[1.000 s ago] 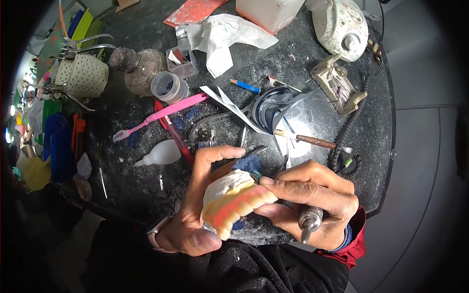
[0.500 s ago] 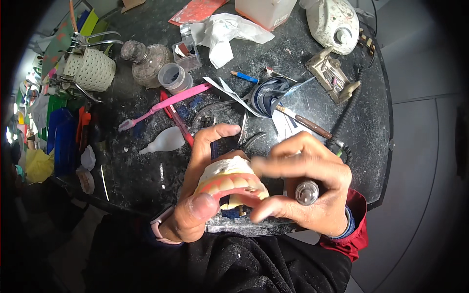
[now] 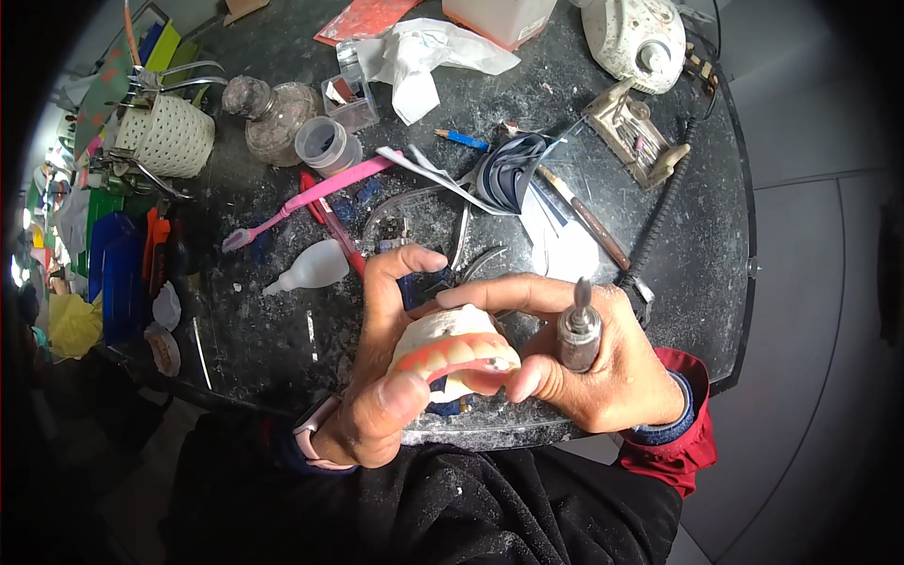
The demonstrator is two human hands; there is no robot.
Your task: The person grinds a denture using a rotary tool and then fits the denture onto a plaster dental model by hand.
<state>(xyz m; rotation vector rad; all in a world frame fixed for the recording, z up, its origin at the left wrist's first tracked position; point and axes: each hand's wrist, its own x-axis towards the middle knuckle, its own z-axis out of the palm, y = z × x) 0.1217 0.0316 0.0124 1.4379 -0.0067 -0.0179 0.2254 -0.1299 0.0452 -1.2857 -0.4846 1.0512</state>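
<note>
My left hand [image 3: 369, 407] is wrapped round a white plaster dental cast [image 3: 444, 326], its thumb pressing on the front. A pink denture [image 3: 456, 356] with cream teeth sits on the cast, and one small metallic spot shows near its right end. In my right hand [image 3: 614, 381] a metal rotary handpiece [image 3: 578, 341] stands with its pointed bur up. The right thumb rests at the right end of the denture, while the right index finger reaches over the back of the cast. Behind the cast, the left index fingertip is raised off it.
A pink toothbrush [image 3: 311, 196], a white dropper bulb [image 3: 314, 266] and red-handled pliers [image 3: 341, 235] lie to the left. Beyond stand a plastic cup [image 3: 328, 146] and glass burner [image 3: 281, 122]. A brown-handled knife [image 3: 586, 218] and black coiled cord [image 3: 666, 202] are at the right.
The handpiece has swung from end-on to bur up in my right hand. My right index finger has moved onto the back of the cast, and the thumb now meets the denture's right end.
</note>
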